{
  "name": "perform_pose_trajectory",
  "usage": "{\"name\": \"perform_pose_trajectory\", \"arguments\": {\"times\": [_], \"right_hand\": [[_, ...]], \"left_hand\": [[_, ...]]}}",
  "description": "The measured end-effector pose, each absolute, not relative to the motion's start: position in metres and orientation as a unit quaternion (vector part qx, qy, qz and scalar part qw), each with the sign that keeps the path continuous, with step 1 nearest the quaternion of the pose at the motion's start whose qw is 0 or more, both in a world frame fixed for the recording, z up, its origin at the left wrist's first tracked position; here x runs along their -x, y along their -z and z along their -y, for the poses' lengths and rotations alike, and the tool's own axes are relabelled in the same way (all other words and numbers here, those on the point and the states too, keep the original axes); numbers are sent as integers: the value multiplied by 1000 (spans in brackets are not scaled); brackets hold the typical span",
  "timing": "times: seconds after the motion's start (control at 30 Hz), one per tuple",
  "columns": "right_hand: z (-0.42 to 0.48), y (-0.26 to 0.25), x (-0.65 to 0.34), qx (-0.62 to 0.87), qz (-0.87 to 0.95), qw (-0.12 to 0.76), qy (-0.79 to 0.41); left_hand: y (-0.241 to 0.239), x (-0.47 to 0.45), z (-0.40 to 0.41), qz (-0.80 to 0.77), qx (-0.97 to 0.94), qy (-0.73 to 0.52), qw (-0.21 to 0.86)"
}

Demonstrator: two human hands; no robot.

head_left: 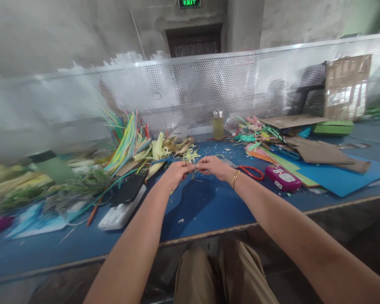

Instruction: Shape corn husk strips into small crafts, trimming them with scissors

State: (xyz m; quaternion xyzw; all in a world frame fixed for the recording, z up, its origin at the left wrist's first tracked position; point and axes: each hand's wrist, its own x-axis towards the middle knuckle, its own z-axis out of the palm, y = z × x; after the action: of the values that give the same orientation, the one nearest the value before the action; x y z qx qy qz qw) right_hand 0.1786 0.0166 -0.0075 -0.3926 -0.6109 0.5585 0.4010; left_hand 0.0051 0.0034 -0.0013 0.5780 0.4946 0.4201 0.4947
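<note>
My left hand (176, 172) and my right hand (213, 166) meet above the blue table (202, 207), fingertips pinched together. Between them is a small thin strand piece (194, 169), too small to name surely. Both hands are closed on it. A gold bracelet (234, 178) sits on my right wrist. A heap of coloured strips and dried leaves (136, 145) lies just behind my left hand. Red-handled scissors (251, 172) lie right of my right hand.
A pink box (282, 177) and blue and green paper sheets (329, 171) lie at the right. A small jar (218, 125) stands by the perforated metal screen (193, 93). A white tray (122, 211) with a black object (128, 188) lies at the left. Cardboard (346, 86) leans at the far right.
</note>
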Motion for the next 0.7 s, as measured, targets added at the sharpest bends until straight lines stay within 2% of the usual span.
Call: {"name": "perform_pose_trajectory", "arguments": {"times": [0.37,0.53,0.7], "right_hand": [[-14,4,-179,359,600,405,-589],[-17,5,-176,357,639,414,-542],[-18,6,-177,331,615,399,-594]], "left_hand": [[5,-3,-8,-479,-557,-427,528],[9,-5,-10,-444,-545,-424,572],[3,-5,-5,-399,-510,-418,638]]}}
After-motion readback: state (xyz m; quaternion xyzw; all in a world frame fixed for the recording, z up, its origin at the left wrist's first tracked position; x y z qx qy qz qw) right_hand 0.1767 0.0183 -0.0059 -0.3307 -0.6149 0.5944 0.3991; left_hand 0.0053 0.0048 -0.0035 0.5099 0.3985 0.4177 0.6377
